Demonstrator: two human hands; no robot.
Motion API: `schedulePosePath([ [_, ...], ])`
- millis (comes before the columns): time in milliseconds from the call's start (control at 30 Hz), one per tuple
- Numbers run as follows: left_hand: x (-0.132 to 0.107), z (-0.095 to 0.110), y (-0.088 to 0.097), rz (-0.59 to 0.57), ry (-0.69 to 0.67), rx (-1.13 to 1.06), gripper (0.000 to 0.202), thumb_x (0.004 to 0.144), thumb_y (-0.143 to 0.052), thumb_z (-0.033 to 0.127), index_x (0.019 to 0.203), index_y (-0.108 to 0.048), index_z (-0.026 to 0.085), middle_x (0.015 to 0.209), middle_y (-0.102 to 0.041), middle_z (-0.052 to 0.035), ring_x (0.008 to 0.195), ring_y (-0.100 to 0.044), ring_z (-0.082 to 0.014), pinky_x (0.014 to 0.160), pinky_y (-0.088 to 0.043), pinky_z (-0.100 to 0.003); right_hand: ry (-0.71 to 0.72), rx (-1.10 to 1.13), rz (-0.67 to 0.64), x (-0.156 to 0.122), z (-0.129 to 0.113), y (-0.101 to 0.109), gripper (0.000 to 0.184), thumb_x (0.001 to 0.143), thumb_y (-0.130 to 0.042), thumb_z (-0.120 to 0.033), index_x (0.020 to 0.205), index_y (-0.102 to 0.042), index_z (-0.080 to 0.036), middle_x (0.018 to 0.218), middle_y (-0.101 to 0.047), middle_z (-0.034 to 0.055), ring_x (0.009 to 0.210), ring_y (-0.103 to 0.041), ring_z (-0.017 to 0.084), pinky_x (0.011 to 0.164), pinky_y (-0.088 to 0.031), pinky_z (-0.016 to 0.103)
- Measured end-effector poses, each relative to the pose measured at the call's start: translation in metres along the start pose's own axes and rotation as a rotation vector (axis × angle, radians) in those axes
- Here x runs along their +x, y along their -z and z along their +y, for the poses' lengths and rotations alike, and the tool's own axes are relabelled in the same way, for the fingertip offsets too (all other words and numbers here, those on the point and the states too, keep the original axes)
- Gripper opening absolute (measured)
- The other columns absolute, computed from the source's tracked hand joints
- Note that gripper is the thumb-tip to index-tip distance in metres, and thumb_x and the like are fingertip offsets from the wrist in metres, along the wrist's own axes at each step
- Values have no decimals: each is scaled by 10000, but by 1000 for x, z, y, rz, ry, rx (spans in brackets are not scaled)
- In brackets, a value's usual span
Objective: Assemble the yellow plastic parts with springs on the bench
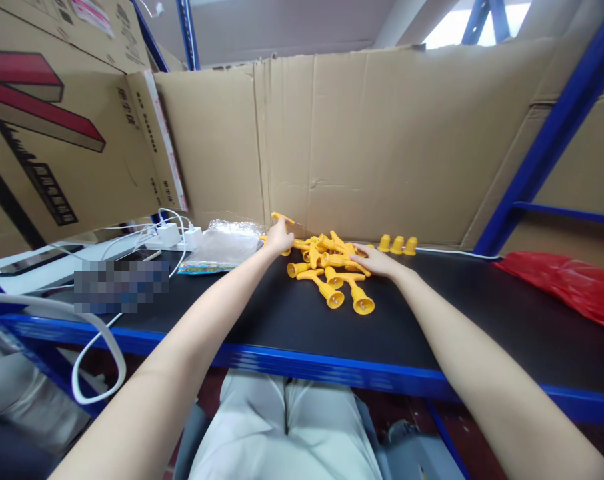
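Note:
A heap of yellow plastic pieces (327, 257), each with a T-shaped handle and a bell-shaped cup, lies on the black shelf top (282, 320). At the heap's left edge my left hand (279, 237) is closed round one yellow T-handled piece (283, 218); its crossbar sticks up above the fingers. My right hand (375, 260) lies against the right side of the heap, fingers stretched out and touching the pieces there. Several cups in front face me with their round mouths. Just right of that hand, three yellow cups (397, 245) stand mouth down in a row.
Clear plastic bags (222, 245) lie left of the heap. Farther left are white chargers (169, 235) with cables and a blurred-out patch (122, 287). A red plastic bag (567, 283) lies at right. Cardboard (382, 147) walls the back; a blue rail (322, 363) edges the front.

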State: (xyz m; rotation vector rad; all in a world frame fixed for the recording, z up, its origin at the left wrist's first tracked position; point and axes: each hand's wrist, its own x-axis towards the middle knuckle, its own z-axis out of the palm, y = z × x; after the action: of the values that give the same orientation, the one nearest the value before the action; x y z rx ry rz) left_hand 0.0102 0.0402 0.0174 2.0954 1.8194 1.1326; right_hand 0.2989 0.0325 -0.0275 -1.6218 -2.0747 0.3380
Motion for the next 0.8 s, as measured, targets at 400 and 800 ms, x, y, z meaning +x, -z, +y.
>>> schedulePosePath([
  [400,25,-49,-7,-266,17,364,490,720,-601,177,1203,-517,181,1187,-620,-175,1110,-576,-275,941,-408,-370,-9,-44,1,-2,-4,0,636,877,-476,-459,1425,-391,-148,1423,-428,107,1291,-427,266,1100,-303,393],
  [800,36,-78,-20,-321,2,359,463,696,-583,144,1150,-621,228,1179,-619,-103,1134,-549,-233,970,-409,-302,-14,-62,-10,-1,-2,0,655,883,-463,-474,1436,-371,-134,1425,-426,111,1297,-422,249,1101,-300,362],
])
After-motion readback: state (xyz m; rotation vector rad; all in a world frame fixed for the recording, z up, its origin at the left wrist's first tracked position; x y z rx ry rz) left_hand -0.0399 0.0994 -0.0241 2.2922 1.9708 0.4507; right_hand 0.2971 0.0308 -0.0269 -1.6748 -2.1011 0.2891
